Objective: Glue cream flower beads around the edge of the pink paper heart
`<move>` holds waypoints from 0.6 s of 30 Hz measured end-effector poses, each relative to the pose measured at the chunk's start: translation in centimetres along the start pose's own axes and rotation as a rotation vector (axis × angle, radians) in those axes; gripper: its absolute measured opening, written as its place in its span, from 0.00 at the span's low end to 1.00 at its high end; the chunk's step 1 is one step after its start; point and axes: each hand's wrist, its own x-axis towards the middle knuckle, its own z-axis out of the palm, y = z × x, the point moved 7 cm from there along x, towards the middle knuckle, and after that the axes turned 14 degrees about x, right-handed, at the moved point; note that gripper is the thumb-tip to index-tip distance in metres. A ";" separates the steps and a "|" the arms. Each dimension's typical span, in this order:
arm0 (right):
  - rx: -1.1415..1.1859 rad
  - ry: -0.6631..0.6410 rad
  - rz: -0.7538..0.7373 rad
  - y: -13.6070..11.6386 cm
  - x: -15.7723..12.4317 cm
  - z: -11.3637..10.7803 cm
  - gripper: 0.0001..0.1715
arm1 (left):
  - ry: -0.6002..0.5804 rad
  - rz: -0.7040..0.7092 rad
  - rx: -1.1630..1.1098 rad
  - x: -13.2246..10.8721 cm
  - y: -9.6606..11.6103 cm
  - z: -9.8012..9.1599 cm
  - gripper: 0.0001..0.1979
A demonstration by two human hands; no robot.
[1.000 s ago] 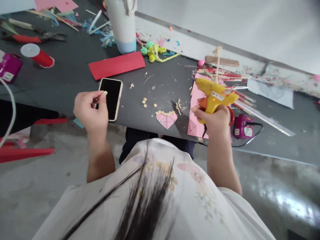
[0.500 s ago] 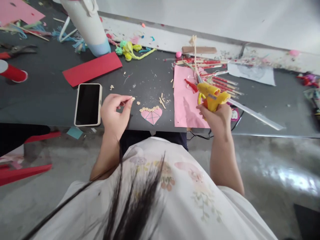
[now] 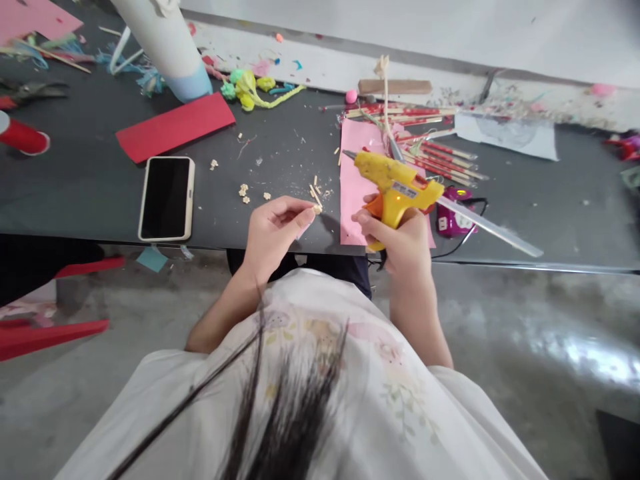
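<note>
My left hand (image 3: 274, 230) pinches a tiny cream bead (image 3: 317, 209) between thumb and fingertips, held over the near edge of the dark table (image 3: 90, 193). My right hand (image 3: 397, 237) grips a yellow glue gun (image 3: 395, 183) by its orange handle; the nozzle points left toward the bead, a short gap away. A few more cream beads (image 3: 245, 192) lie on the table left of my hand. The pink paper heart seen earlier is hidden behind my left hand.
A phone (image 3: 167, 197) lies face up near the table edge at left. A pink sheet (image 3: 356, 180) sits under the glue gun, with red sticks (image 3: 440, 157) behind it. A red card strip (image 3: 175, 125), a white bottle (image 3: 167, 47) and a purple box (image 3: 453, 217) stand around.
My left hand carried the bead rightward from beside the phone to the table edge near the glue gun. My right hand swung the gun's nozzle left toward it.
</note>
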 end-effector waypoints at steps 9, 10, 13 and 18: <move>0.067 -0.163 0.050 0.2 -1.0 2.9 0.23 | 0.162 0.437 0.333 -2.4 4.4 0.1 0.04; 0.074 -0.166 0.046 0.1 -1.1 3.0 0.23 | 0.164 0.464 0.332 -2.6 4.5 0.2 0.04; 0.101 -0.174 0.016 -0.1 -1.3 3.0 0.23 | 0.160 0.513 0.305 -3.0 4.7 0.2 0.07; 0.067 -0.165 -0.031 -0.4 -1.6 2.8 0.23 | 0.125 0.461 0.288 -3.2 4.4 0.4 0.09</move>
